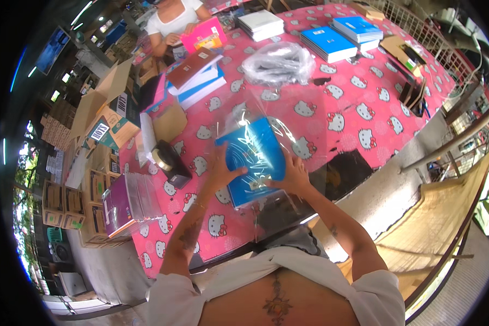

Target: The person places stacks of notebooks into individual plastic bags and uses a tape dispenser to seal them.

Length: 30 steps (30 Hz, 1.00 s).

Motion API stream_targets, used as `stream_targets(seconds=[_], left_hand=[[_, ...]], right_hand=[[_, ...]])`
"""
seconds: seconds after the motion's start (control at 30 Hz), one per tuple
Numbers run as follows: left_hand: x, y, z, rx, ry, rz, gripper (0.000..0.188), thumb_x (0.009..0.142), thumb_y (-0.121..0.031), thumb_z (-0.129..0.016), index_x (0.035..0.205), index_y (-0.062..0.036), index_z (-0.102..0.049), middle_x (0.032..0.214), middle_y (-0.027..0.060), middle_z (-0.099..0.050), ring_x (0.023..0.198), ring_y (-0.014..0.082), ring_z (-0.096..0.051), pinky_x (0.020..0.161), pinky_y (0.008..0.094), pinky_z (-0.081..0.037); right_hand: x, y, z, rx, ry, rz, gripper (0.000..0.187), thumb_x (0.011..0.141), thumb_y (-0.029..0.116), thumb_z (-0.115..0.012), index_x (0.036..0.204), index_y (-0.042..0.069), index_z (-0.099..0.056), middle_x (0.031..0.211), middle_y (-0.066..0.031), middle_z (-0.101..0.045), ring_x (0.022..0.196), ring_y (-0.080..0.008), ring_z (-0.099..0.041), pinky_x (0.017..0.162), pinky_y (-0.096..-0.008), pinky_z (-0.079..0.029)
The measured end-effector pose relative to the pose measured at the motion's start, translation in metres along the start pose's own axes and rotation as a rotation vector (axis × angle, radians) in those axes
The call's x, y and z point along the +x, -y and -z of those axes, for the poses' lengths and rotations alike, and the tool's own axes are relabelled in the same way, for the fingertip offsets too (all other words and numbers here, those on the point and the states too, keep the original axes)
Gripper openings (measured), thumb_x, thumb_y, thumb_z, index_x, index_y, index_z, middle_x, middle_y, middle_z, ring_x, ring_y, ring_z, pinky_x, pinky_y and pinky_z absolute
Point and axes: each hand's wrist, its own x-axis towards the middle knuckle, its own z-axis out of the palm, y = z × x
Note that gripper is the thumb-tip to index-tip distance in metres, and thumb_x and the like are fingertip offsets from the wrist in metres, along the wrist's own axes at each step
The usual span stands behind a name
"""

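Note:
A blue notebook (254, 157), or a stack of them, lies at the table's near side with glossy clear plastic (309, 125) over and around it. My left hand (221, 169) grips its left edge, thumb across the top and fingers along the side. From the right, my right hand (294, 176) holds the opposite edge, thumb over the cover; its fingertips are partly hidden at the side. Left of my left hand stands a dark tape dispenser (171, 163). Plastic-wrapped purple notebooks (122, 204) lie at the table's left edge.
A pink patterned cloth (364, 111) covers the table. Further back are a bundle of clear plastic (279, 64), blue notebook stacks (328, 44), a white stack (261, 24) and brown-and-blue books (198, 76). Across the table, a person (174, 19) handles a pink notebook (202, 35). Cardboard boxes (111, 111) stand left.

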Motion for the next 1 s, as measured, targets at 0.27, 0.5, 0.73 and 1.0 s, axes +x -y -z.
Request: stream_targets(seconds=[0.27,0.5,0.73,1.0], left_hand=[[0.015,0.034,-0.04,-1.112,-0.314,0.576,0.067,0.087,-0.023,-0.074,0.142,-0.002,-0.042,0.126,0.0159,-0.058,0.111,0.0229,-0.058,0.094,0.0398,-0.049],[-0.028,-0.086,0.118,-1.105,-0.261,0.114,0.08,0.07,0.012,-0.064,0.145,-0.0019,-0.038,0.121,0.0105,-0.058,0.099,0.0192,-0.062,0.082,0.0311,-0.053],[-0.079,-0.129,0.071,-0.615,-0.877,0.283,0.074,0.081,-0.006,-0.075,0.142,0.003,-0.036,0.132,0.0161,-0.048,0.124,0.025,-0.046,0.105,0.0405,-0.039],[-0.133,-0.194,0.094,-0.567,-1.054,0.516,0.065,0.074,-0.02,-0.085,0.12,0.004,-0.046,0.114,0.0185,-0.053,0.104,0.0276,-0.056,0.09,0.0402,-0.046]], right_hand=[[0.071,0.015,0.033,1.257,0.184,-0.137,0.051,0.087,0.013,-0.075,0.126,0.005,-0.043,0.124,-0.0128,-0.052,0.118,-0.0258,-0.052,0.098,-0.0433,-0.048],[0.017,0.026,0.111,1.203,0.194,0.491,0.073,0.082,0.003,-0.076,0.142,0.01,-0.036,0.126,-0.0104,-0.053,0.118,-0.0227,-0.053,0.1,-0.039,-0.045],[0.004,0.062,0.1,1.059,0.228,0.449,0.074,0.082,0.012,-0.08,0.143,0.004,-0.038,0.138,-0.0147,-0.049,0.128,-0.0223,-0.047,0.108,-0.0407,-0.038],[0.016,0.153,0.048,0.876,0.417,0.792,0.086,0.086,0.036,-0.077,0.149,0.001,-0.031,0.148,-0.013,-0.041,0.14,-0.0258,-0.033,0.116,-0.0408,-0.025]])
